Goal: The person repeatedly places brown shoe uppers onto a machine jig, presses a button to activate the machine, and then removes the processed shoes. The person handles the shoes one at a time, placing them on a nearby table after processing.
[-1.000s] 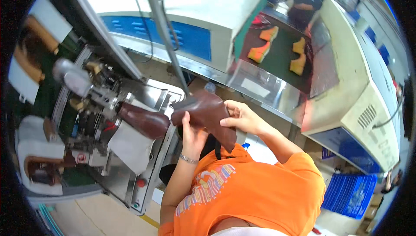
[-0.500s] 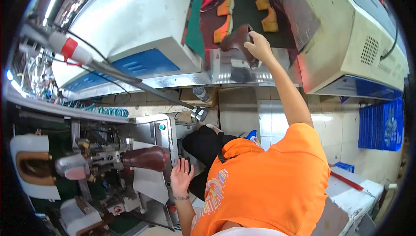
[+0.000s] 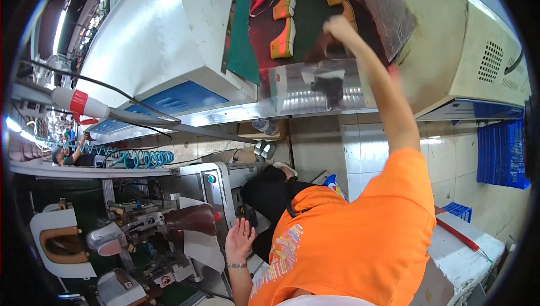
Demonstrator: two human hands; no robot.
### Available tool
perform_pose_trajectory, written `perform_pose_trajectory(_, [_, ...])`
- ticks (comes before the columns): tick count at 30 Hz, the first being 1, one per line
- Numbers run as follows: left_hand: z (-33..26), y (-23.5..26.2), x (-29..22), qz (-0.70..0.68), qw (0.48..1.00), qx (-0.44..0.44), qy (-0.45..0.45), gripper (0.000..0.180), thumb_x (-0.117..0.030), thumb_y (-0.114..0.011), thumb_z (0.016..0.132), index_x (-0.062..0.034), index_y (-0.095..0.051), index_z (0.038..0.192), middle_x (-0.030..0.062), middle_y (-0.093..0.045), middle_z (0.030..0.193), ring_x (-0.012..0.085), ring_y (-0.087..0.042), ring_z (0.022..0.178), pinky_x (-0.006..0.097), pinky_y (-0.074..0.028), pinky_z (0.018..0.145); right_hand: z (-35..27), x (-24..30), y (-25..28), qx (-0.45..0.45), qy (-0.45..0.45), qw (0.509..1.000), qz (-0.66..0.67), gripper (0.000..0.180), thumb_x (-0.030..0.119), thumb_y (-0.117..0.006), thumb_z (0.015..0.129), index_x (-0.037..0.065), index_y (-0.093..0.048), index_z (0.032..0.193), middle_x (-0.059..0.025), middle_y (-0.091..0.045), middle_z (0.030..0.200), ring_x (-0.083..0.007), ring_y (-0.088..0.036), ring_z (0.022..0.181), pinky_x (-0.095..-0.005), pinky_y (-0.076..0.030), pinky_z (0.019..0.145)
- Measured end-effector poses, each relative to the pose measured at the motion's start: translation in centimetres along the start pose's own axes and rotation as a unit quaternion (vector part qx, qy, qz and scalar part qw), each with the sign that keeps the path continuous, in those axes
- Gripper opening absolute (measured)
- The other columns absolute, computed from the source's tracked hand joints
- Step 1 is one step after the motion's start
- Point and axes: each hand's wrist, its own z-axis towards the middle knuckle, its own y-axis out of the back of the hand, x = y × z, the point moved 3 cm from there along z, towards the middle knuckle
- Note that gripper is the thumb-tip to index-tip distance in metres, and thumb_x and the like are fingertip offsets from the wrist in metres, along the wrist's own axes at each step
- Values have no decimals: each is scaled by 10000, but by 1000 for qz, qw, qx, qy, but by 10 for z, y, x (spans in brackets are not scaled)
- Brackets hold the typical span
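Brown shoe (image 3: pixel 323 44) on green belt (image 3: pixel 315 22) | right hand (image 3: pixel 337 26) touching | left hand (image 3: pixel 241 239) free

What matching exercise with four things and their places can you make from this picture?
Things:
1. right hand
2. left hand
3. brown shoe
4. orange soles

Places:
A. mounted on the machine at lower left
B. stretched out over the green belt
C. lying on the green belt
D. open, beside the machine's front

Pairs: 1-B, 2-D, 3-A, 4-C
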Motion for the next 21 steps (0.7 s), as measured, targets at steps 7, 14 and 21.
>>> perform_pose_trajectory(7, [-3,-7,12,120,992,-42,-23,259,-174,-502,851,-127,-518,1105,49,-557,1125,198,-514,1048,445,-382,916,97,-57,-2,-151,-568,780,216,577,210,-518,803,-32,-305,1282,-243,-433,1237,-400,-480,1071,-428,-384,927])
perform_pose_trajectory(14, [6,-27,45,189,982,0,8,301,-171,-502,856,-122,-464,1150,63,-529,1146,204,-497,1069,443,-396,904,12,104,-132,-81,-509,776,364,239,95,-487,734,22,-527,959,-210,-596,899,-352,-577,867,-425,-451,734])
perform_pose_trajectory(21, [-12,-33,41,204,976,7,-76,313,-182,-518,854,-107,-455,1152,79,-532,1131,199,-506,1043,401,-417,881,-87,342,-120,159,-404,599,673,164,48,-542,792,0,-594,940,-89,-629,773,-112,-591,663,-257,-479,574])
